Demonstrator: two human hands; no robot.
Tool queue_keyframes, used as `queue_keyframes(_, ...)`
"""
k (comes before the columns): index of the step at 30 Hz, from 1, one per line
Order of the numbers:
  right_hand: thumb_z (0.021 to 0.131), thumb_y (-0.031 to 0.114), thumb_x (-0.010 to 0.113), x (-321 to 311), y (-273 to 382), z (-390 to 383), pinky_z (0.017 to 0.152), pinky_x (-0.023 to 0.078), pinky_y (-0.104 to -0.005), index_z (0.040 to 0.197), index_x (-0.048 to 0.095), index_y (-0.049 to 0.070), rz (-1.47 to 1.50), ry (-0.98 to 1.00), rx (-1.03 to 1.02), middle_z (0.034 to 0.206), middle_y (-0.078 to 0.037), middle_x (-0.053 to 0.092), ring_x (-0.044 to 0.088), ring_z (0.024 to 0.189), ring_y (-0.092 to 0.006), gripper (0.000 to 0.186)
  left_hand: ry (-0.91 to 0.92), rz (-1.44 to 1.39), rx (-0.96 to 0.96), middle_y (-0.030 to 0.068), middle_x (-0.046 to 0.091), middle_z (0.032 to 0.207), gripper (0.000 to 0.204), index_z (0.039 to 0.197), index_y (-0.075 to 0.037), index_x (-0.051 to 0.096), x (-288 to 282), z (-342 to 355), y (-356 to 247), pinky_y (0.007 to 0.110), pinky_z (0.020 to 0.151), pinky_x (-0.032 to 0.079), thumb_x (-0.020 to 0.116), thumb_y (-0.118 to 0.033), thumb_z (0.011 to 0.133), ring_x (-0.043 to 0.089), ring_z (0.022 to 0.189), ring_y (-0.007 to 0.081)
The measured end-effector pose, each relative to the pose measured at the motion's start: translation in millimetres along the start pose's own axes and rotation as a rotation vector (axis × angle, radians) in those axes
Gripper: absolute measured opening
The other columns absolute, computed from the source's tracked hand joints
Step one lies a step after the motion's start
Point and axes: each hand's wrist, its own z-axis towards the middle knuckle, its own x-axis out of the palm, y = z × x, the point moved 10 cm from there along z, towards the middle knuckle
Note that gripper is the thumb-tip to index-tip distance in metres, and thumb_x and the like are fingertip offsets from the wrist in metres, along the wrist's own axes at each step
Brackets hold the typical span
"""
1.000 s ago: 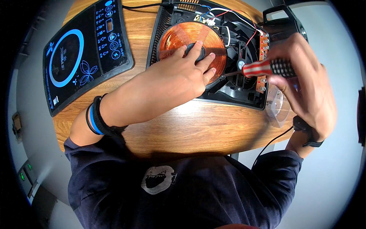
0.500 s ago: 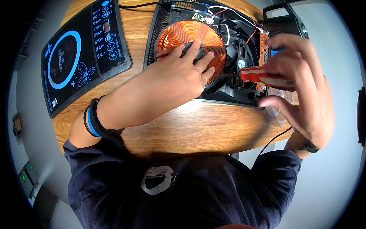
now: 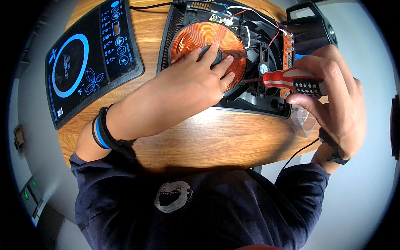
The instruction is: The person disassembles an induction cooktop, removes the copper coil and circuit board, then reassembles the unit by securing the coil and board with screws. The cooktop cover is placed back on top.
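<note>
An opened induction cooker holds a copper coil, a black fan, wires and an orange circuit board. My left hand rests palm down over the coil, fingers apart on it and on its dark centre. My right hand grips a screwdriver with a red, white and starred handle, held nearly flat, its shaft reaching left to the coil's right edge. The exact tip contact is hard to make out.
A black cooktop panel with blue markings lies at the left on the wooden table. A black container with a handle stands at back right. A clear plastic piece lies by the housing. Cables cross the edges.
My right fingers have shifted and re-gripped around the screwdriver handle, whose visible pattern has turned. My left hand stays on the coil, almost unmoved.
</note>
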Motion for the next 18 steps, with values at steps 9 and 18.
queue_keyframes(9, 0.085, 0.021, 0.096, -26, -11, -32, 0.083, 0.069, -0.0364, 0.127, 0.067, -0.002, 0.002, -0.283, 0.029, 0.124, -0.017, 0.075, 0.081, 0.103, -0.0258, 0.056, 0.041, 0.018, 0.015, 0.0235, 0.051, 0.174, 0.061, 0.159, 0.001, 0.062, 4, 1, 0, 0.053, 0.127, 0.045, 0.063, -0.002, 0.098, 0.045, 0.161, 0.0502)
queue_keyframes(18, 0.096, 0.001, 0.087, -18, -63, -120, 0.089, 0.065, -0.0375, 0.118, 0.065, 0.000, -0.204, -0.413, 0.615, 0.112, -0.012, 0.072, 0.077, 0.099, -0.0251, 0.031, 0.131, 0.059, 0.031, 0.0232, 0.048, 0.176, 0.069, 0.164, -0.003, 0.058, 0, 5, -4, 0.053, 0.128, 0.045, 0.065, 0.001, 0.096, 0.048, 0.159, 0.0497)
